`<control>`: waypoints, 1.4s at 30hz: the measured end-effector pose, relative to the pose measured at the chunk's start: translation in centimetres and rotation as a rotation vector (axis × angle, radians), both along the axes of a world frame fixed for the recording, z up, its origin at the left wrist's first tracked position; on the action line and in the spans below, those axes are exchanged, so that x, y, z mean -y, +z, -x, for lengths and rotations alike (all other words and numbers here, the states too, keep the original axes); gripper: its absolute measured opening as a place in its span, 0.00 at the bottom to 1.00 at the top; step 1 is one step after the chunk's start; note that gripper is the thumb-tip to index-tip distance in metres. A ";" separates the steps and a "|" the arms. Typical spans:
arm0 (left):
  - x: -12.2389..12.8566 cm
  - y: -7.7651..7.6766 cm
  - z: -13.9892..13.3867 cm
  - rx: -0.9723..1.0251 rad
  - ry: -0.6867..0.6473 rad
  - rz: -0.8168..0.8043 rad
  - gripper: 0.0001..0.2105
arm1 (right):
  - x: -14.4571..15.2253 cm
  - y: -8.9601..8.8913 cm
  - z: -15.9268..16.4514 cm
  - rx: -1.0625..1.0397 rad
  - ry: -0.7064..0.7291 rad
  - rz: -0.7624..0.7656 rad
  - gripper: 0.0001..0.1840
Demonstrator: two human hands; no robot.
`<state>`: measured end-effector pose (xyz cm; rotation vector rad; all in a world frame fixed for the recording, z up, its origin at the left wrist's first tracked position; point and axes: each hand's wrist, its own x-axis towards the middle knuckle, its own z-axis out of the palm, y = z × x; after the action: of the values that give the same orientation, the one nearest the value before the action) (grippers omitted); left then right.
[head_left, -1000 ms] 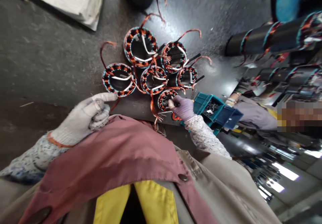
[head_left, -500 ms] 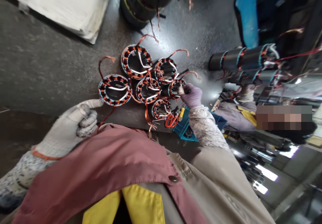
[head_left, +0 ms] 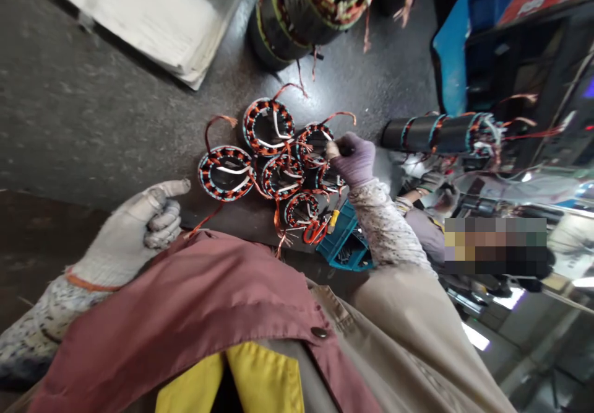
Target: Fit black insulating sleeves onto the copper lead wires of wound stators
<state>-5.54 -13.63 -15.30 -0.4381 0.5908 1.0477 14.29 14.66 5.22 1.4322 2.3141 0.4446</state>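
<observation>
Right hand (head_left: pixel 353 161) in purple glove, closed tight on small dark tool at coil ring (head_left: pixel 317 143) far in the bunch. Left hand (head_left: pixel 139 227) curled, pointing, holding nothing. Next, likely careful poking between wires.

Dark grey speckled worktop (head_left: pixel 93 122) is catching a glare patch near its middle. Pale folded sheets (head_left: pixel 153 23) are lying at far left. Blue panel (head_left: pixel 452 60) is standing right.

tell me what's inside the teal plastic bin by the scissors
The teal plastic bin holds a heap of small dark metal parts, too blurred to identify. Its right part is hidden behind the right hand's speckled sleeve. Red-handled scissors lie beside it.
</observation>
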 end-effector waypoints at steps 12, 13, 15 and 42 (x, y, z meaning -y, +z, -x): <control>1.4 -1.4 0.1 0.079 0.073 0.134 0.10 | 6.2 1.4 4.1 -0.192 0.025 0.265 0.16; 1.3 -1.4 0.1 0.078 0.078 0.121 0.10 | 7.2 1.0 4.1 -0.167 0.016 0.321 0.16; 1.3 -1.4 0.2 0.074 0.100 0.098 0.09 | 8.6 -0.5 3.5 -0.012 0.024 0.361 0.15; 4.2 -4.4 -0.7 0.196 0.258 0.243 0.08 | 2.6 -8.2 10.0 0.416 0.255 0.185 0.12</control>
<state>-4.79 -17.88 -19.74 -0.8381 0.4958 1.1661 4.31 12.01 -2.97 0.8653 2.1324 0.5276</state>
